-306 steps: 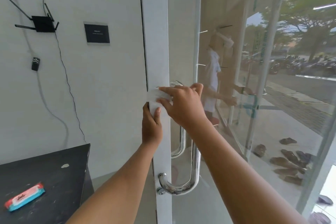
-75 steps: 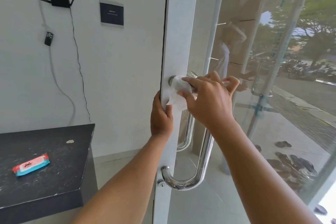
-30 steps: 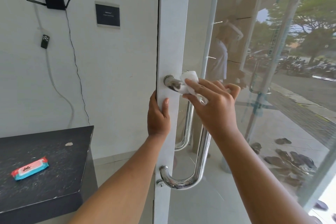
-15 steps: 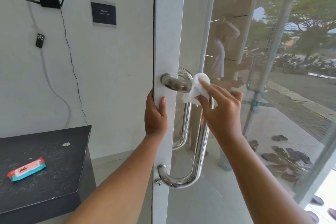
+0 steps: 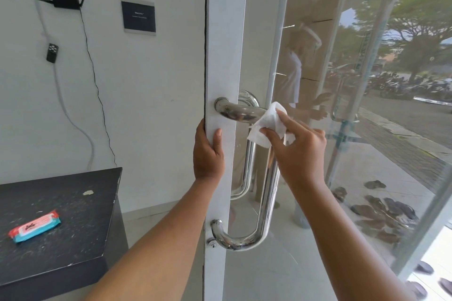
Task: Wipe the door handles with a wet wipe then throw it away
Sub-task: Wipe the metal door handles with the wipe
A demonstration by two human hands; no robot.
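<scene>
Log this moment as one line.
step: wiping top bend of curved steel door handle | right hand: pinches white wet wipe against it | left hand: grips white door edge | disposal: not yet done

Door handle (image 5: 265,203) is polished metal, smooth and mirror-glossy. The wet wipe (image 5: 269,124) looks like soft white cloth-paper, crumpled and matt. Door frame (image 5: 225,56) is flat matt white, the glass (image 5: 367,117) shiny and reflective. The counter (image 5: 73,203) is matt black and scuffed, and the wipes pack (image 5: 34,226) by its left edge is glossy plastic.
</scene>
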